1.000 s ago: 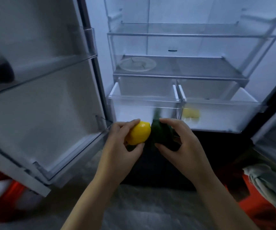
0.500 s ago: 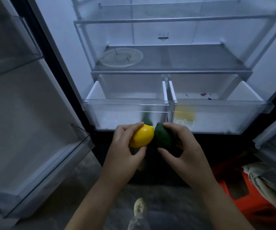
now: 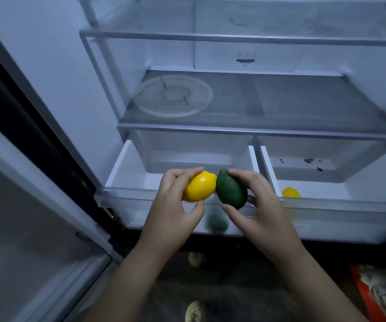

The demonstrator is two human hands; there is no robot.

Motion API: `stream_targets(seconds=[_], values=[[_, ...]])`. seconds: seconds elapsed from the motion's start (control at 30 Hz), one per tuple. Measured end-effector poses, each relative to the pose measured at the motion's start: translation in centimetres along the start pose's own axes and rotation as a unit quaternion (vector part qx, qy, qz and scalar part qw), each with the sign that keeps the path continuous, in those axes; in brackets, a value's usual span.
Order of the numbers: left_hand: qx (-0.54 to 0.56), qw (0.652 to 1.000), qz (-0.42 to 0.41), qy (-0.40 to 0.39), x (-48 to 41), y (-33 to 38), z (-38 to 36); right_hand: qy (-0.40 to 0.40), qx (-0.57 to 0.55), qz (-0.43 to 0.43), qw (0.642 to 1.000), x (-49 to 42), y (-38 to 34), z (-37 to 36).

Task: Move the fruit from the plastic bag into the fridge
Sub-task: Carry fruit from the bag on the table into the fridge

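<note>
My left hand [image 3: 173, 205] grips a yellow lemon [image 3: 200, 187]. My right hand [image 3: 257, 205] grips a dark green lime [image 3: 231, 189]. The two fruits touch tip to tip above the front rim of the left crisper drawer [image 3: 127, 177], which is pulled out. A green fruit [image 3: 217, 223] shows blurred through that drawer's clear front. Another yellow lemon [image 3: 290, 192] lies in the right crisper drawer [image 3: 373, 175], near its front left corner. The plastic bag is not in view.
The fridge stands open, its left door [image 3: 36, 228] swung out at my left. A glass shelf [image 3: 280, 105] above the drawers carries a round clear plate [image 3: 175, 96]. Red cloth-covered items [image 3: 382, 291] lie on the floor at lower right. My slippers [image 3: 194, 310] show below.
Both hands have lifted the lemon and lime from below the drawer fronts up over the left drawer's rim. The view has moved closer to the fridge and tilted down.
</note>
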State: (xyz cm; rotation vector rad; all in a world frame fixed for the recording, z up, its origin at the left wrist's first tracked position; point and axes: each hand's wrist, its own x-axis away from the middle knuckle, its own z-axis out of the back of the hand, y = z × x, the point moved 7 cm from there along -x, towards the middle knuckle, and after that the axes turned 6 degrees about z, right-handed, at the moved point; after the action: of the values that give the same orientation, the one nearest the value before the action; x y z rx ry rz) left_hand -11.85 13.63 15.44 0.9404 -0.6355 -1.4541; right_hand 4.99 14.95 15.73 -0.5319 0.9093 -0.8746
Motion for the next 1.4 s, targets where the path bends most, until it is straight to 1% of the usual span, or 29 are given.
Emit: stream_targets(seconds=[0.07,0.17,0.33,0.43,0.53,0.6,0.77,0.83,0.97,1.17,1.3,1.4], values=[[-0.009,1.0,0.01,-0.004,-0.8,-1.1,-0.3,-0.015,0.001,-0.016,1.0,-0.6,1.1,-0.7],[0.006,1.0,0.023,-0.006,-1.5,-1.9,-0.4,-0.034,-0.014,-0.038,0.999,-1.3,1.9,-1.1],[0.012,1.0,0.022,-0.011,-2.0,-2.6,0.5,-0.091,-0.008,-0.047,0.995,-4.1,3.1,-0.7],[0.027,0.999,0.04,0.0,-1.8,-3.2,1.0,-0.175,0.061,-0.059,0.981,-6.8,5.0,-1.6],[0.112,0.99,0.087,0.004,-1.6,-4.0,1.1,-0.28,0.131,-0.059,0.949,-9.1,7.4,-4.3],[0.148,0.984,0.098,0.005,-1.5,-4.2,1.1,-0.347,0.168,-0.025,0.922,-10.2,8.8,-6.9],[0.16,0.981,0.106,0.019,-1.6,-4.2,1.0,-0.478,0.252,0.057,0.84,-11.0,12.5,-13.9],[0.164,0.98,0.109,0.023,-1.5,-4.2,1.0,-0.512,0.25,0.056,0.82,-10.9,14.0,-16.3],[0.158,0.981,0.107,0.02,-1.6,-4.0,1.0,-0.543,0.236,0.042,0.805,-10.5,17.4,-19.2],[0.163,0.979,0.118,0.013,-1.8,-4.2,0.8,-0.549,0.249,0.017,0.797,-9.2,18.2,-19.1],[0.154,0.982,0.11,0.02,-1.7,-4.0,1.0,-0.55,0.243,0.002,0.799,-9.3,17.2,-18.2],[0.136,0.985,0.103,0.023,-1.5,-3.6,0.9,-0.555,0.275,-0.02,0.785,-10.1,15.4,-16.1]])
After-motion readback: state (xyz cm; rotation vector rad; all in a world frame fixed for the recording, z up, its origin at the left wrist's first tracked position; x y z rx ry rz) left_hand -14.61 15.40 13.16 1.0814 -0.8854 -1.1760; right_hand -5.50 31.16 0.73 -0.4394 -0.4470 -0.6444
